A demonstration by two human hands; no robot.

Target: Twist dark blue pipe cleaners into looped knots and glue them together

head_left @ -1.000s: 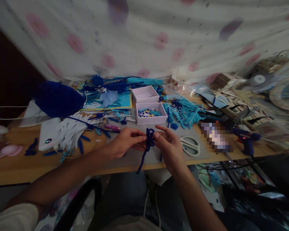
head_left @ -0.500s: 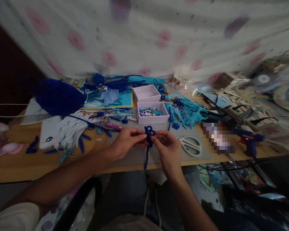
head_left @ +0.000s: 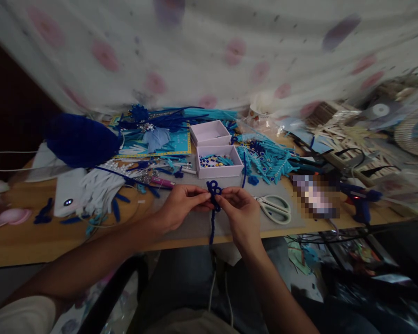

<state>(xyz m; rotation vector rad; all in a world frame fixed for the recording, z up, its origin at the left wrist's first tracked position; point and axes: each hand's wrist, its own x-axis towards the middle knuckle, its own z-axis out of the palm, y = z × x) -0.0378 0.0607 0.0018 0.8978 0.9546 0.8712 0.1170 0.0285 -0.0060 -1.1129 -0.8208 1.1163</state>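
Observation:
Between my two hands is a dark blue pipe cleaner (head_left: 214,189) bent into small loops at the top, its twisted tail hanging down past the table's front edge. My left hand (head_left: 189,202) pinches the looped part from the left, thumb on top. From the right, my right hand (head_left: 240,208) pinches the same piece between thumb and fingers. The fingertips hide part of the loops. Pale-handled scissors (head_left: 276,208) lie right beside my right hand. Just beyond the hands, a small white box (head_left: 219,170) holds beads and light blue pieces.
Behind stands a second white box (head_left: 211,132). Turquoise pipe-cleaner pieces (head_left: 270,160) are heaped to its right. A glue gun (head_left: 362,199) with a red light lies at the right. On the left are white strips (head_left: 102,185), a white device (head_left: 68,192) and a dark blue bundle (head_left: 81,139).
The view has shifted slightly. Both hands keep their pinch on the blue pipe cleaner, and its loops look turned a little.

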